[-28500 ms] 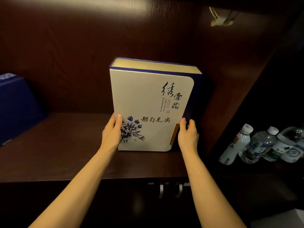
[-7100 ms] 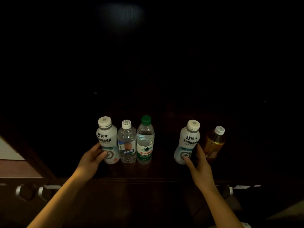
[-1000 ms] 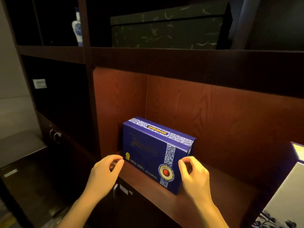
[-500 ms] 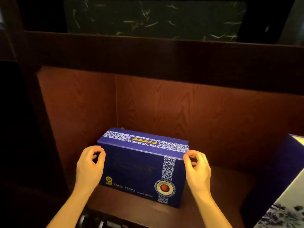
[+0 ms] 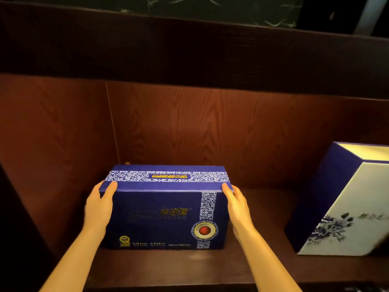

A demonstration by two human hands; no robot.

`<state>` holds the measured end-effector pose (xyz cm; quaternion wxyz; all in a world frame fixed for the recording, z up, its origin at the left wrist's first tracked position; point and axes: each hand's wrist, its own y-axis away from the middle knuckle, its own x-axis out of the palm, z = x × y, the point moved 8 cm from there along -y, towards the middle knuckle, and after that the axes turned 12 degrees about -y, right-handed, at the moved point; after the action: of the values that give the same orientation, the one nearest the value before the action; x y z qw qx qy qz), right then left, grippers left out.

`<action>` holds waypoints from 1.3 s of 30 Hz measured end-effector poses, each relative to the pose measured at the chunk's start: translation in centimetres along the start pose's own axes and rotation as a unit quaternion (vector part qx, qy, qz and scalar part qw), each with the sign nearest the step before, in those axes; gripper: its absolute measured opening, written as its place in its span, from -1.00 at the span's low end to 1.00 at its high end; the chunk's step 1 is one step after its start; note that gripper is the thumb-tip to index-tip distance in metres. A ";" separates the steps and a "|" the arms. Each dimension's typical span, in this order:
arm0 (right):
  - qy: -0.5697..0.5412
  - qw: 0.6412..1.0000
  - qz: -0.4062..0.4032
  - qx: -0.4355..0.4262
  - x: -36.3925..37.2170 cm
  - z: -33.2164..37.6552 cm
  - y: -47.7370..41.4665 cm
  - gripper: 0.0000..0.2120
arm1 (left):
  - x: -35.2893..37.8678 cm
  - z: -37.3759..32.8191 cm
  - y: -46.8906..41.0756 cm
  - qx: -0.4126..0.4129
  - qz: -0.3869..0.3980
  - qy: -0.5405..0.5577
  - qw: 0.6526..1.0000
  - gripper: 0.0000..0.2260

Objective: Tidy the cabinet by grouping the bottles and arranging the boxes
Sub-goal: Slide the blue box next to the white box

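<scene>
A dark blue box (image 5: 164,216) with a white patterned band and a red round emblem stands upright on the wooden shelf (image 5: 263,264), near the left side wall. My left hand (image 5: 97,207) presses flat against its left end, thumb on the top front edge. Against the right end lies my right hand (image 5: 237,205), thumb on the top corner. Both hands grip the box between them. A white and blue box with a flower print (image 5: 345,207) stands upright at the right, cut off by the frame edge. No bottles are in view.
The compartment's brown side wall (image 5: 52,154) is close to the blue box's left end. The back panel (image 5: 210,133) is just behind it. A dark shelf board (image 5: 189,49) runs overhead, with a dark marbled box (image 5: 210,7) above it.
The blue box has turned from an angled stance to face me squarely. Both hands moved from loose curled poses at its corners to flat grips on its two ends.
</scene>
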<state>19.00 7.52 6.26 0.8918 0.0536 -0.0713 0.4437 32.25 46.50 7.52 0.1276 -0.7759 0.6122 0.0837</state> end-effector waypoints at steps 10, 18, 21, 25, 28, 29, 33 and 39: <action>-0.032 0.999 0.004 0.019 0.9 -0.5 0.4 -0.75 | 1.0 1.7 -0.5 -0.081 0.056 0.085 0.992 -0.78; -0.030 0.999 0.003 0.016 0.4 -0.5 0.5 -0.75 | 0.7 1.9 0.0 -0.077 0.043 0.073 0.993 -0.80; -0.031 0.999 -0.008 0.013 -0.5 -0.4 0.4 -0.77 | 0.9 1.6 0.6 -0.064 0.050 0.076 0.994 -0.80; -0.032 0.999 -0.012 0.008 -2.7 -0.2 0.3 -0.76 | 2.3 1.0 2.3 -0.050 0.064 0.075 0.994 -0.81; -0.042 0.999 -0.022 0.001 -4.9 0.3 0.3 -0.75 | 4.0 0.3 3.8 -0.035 0.080 0.075 0.993 -0.82; -0.049 0.998 -0.025 -0.001 -5.7 0.4 0.3 -0.74 | 4.6 0.1 4.3 -0.033 0.085 0.075 0.993 -0.80; -0.062 0.997 -0.037 -0.006 -9.1 1.2 0.3 -0.76 | 7.4 -0.6 6.1 -0.024 0.109 0.071 0.991 -0.71; -0.060 0.997 -0.050 -0.011 -14.3 2.1 0.1 -0.77 | 11.5 -2.0 8.9 -0.022 0.135 0.059 0.989 -0.70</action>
<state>10.20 -3.97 5.81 0.9075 0.0737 -0.1267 0.3938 26.24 33.30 5.27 0.0616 -0.6922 0.7158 0.0680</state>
